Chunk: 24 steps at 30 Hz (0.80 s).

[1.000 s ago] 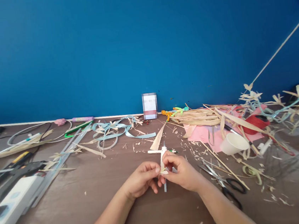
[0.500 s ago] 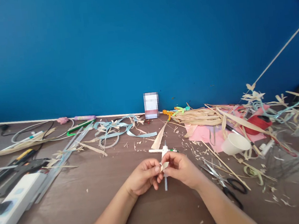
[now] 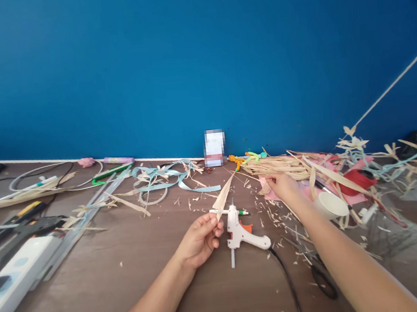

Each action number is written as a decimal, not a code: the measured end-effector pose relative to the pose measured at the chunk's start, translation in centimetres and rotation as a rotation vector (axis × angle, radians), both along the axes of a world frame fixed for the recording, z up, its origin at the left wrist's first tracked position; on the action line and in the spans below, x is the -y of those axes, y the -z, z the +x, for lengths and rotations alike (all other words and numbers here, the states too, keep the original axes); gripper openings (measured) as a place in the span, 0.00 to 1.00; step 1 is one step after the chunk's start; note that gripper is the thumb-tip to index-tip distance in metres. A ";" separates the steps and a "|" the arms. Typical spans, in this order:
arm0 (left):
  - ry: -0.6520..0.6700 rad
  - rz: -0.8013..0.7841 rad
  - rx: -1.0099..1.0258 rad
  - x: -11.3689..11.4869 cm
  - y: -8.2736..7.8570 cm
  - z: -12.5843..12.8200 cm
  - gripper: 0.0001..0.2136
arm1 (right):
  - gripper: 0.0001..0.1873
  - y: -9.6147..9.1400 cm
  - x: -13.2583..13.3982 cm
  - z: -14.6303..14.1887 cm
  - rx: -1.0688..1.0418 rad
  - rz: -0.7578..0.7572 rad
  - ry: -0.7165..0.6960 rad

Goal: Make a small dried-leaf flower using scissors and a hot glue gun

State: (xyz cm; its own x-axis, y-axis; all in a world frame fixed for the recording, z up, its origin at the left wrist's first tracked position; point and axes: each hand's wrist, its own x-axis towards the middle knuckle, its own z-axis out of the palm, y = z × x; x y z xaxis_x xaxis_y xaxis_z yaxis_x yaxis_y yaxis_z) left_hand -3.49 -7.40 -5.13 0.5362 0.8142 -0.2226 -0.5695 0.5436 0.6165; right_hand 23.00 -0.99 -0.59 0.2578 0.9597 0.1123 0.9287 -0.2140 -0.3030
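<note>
My left hand [image 3: 202, 238] is closed in a pinch at the middle of the table. Between its thumb and fingertips shows a small pale piece of corn husk [image 3: 219, 219]. Just beyond, a wider tapered husk strip [image 3: 223, 195] lies over a white pen [image 3: 214, 211]. Right of this hand, a white glue gun [image 3: 234, 230] with an orange trigger lies on its side, a clear glue stick out of its back. My right hand [image 3: 284, 186] reaches to the front edge of the dried husk bundle [image 3: 282, 165], fingers pinched; what they hold, if anything, is hidden.
Scissors [image 3: 324, 280] lie partly under my right forearm. A paper cup [image 3: 332, 204], red ribbon roll [image 3: 356, 182] and pink paper [image 3: 272, 195] sit at right. Blue ribbon [image 3: 197, 189] lies at the back; a power strip [image 3: 16, 275] is at left. The glue gun's cord [image 3: 291, 286] runs forward.
My right hand has let go of the small husk piece and moved right and away to the husk bundle. My left hand stays near the glue gun, which is now uncovered.
</note>
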 end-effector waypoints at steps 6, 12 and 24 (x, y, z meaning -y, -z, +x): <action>-0.025 -0.023 0.017 -0.1 0.6 0.1 0.10 | 0.14 2.3 -2.5 -1.5 0.166 -0.072 0.016; -0.017 -0.017 -0.006 -0.1 0.6 0.1 0.12 | 0.15 2.6 -3.4 -1.8 0.242 -0.076 0.018; -0.009 0.013 -0.001 -0.1 0.7 0.3 0.08 | 0.07 0.9 1.8 -5.5 -0.097 0.117 -0.165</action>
State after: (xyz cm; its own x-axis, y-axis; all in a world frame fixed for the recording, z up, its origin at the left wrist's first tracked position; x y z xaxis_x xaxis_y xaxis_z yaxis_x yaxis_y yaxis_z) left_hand -3.21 -7.32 -5.81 0.5288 0.8216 -0.2129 -0.5736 0.5308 0.6239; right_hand 17.49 -2.83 -1.44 0.1134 0.9716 0.2077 0.9135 -0.0197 -0.4063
